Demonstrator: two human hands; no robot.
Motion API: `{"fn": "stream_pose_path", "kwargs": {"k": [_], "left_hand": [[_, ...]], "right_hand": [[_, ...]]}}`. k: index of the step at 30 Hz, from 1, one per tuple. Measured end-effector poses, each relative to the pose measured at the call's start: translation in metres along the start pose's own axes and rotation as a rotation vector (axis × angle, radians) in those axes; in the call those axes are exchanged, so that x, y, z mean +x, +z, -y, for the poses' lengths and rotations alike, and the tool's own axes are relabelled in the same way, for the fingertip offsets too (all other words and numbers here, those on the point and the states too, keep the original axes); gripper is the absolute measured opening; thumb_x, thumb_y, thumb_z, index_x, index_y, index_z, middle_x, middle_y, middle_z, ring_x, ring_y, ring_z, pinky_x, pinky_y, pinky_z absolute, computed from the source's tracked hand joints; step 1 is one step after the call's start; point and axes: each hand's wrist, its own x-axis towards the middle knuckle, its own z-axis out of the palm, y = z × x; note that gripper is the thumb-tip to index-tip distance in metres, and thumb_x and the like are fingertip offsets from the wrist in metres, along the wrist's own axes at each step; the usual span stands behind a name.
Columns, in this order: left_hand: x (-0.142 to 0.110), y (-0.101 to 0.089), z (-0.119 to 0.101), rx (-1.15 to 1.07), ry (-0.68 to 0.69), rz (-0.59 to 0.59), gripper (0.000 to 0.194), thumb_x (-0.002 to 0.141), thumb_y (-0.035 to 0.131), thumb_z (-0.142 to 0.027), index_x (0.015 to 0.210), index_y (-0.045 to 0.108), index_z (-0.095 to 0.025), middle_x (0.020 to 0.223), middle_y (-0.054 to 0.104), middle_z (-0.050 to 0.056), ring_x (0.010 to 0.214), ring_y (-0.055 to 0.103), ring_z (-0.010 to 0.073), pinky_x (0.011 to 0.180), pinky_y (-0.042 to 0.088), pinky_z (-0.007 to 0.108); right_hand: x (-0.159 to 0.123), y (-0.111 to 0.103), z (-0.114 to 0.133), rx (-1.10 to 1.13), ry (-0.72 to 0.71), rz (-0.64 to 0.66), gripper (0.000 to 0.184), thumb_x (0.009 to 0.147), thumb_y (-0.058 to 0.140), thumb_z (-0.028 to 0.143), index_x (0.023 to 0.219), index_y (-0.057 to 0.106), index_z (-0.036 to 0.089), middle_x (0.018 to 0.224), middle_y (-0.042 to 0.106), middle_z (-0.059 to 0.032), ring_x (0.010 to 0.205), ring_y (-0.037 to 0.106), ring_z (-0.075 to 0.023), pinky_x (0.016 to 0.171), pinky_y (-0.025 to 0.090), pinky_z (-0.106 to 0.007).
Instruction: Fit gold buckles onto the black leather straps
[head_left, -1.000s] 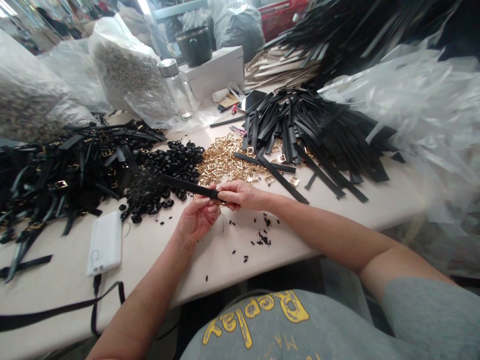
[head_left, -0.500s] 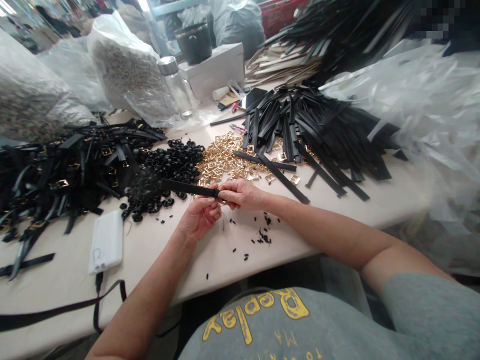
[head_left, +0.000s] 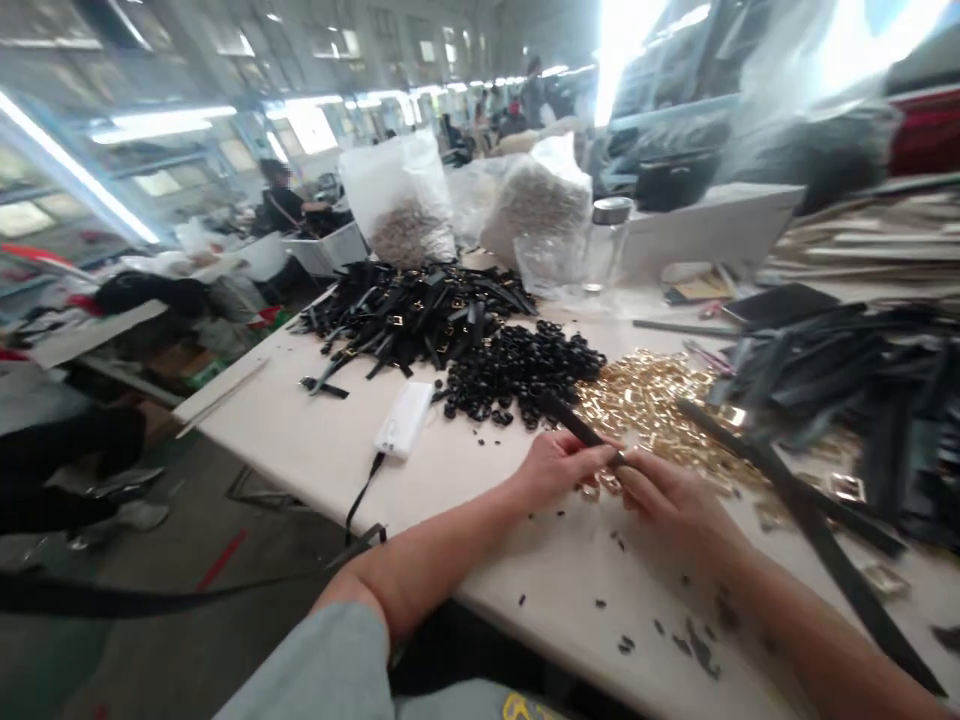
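Pale table (head_left: 300,440): black loops (head_left: 525,365), gold buckles (head_left: 645,400) crowd near hand-held strap (head_left: 574,422).

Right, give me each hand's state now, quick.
Left hand: closed, holding the strap.
Right hand: closed, fingertips pinching the same strap by its near end.

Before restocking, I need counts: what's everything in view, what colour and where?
Held strap: 1, black, centre
Buckled straps: pile, black and gold, left
Small loops: heap, black, centre
Buckles: heap, gold, right of loops
Loose straps: pile, black, right
Bits: several, black, lower right
Corded device: 1, white, left
Bottle: 1, clear, back
Bags: several, translucent, back
Box: 1, white, right of bottle
Table: 1, pale, centre
Lights: several, white, overhead
People: several, blurred, background
Clutter: uncounted, mixed, background
Left hand: 1, bare, on strap
Right hand: 1, bare, on strap
Sleeve: 1, grey, bottom
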Motion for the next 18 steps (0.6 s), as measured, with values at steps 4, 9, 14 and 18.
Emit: {"fn": "stream_pose_path", "kwargs": {"k": [4,9,14,18], "left_hand": [[0.004,-0.013,-0.02,-0.049,0.089,-0.119,0.017,0.072,0.08,-0.038,0.08,0.079,-0.023,0.064,0.068,0.004,0.047,0.051,0.0119,0.048,0.045,0.03],[0.017,-0.076,-0.069,-0.19,0.225,-0.324,0.023,0.078,0.076,-0.035,0.092,0.078,-0.017,0.062,0.065,0.0,0.049,0.054,0.0076,0.049,0.044,0.022],[0.013,-0.17,-0.112,-0.31,0.311,-0.655,0.024,0.078,0.076,-0.031,0.096,0.074,-0.016,0.061,0.062,-0.003,0.048,0.053,0.004,0.047,0.045,0.014],[-0.007,-0.235,-0.115,-0.343,0.293,-0.927,0.014,0.089,0.065,-0.025,0.097,0.068,-0.014,0.064,0.059,-0.003,0.048,0.051,0.0045,0.046,0.044,0.015]], "right_hand": [[-0.001,-0.004,-0.006,-0.058,0.004,-0.044,0.032,0.086,0.048,0.048,0.094,0.066,0.023,0.064,0.068,-0.0015,0.05,0.061,-0.0162,0.052,0.05,-0.027],[0.001,-0.008,-0.022,-0.143,-0.014,-0.105,0.029,0.081,0.053,0.049,0.089,0.069,0.027,0.069,0.073,-0.0026,0.056,0.068,-0.0207,0.052,0.054,-0.029],[0.006,-0.008,-0.029,-0.154,-0.04,-0.097,0.023,0.077,0.058,0.046,0.084,0.072,0.03,0.075,0.076,-0.0029,0.063,0.072,-0.0239,0.051,0.056,-0.029],[0.005,-0.009,-0.027,-0.143,-0.036,-0.069,0.023,0.076,0.06,0.047,0.082,0.073,0.029,0.077,0.076,-0.0035,0.067,0.073,-0.0246,0.055,0.058,-0.028]]}}
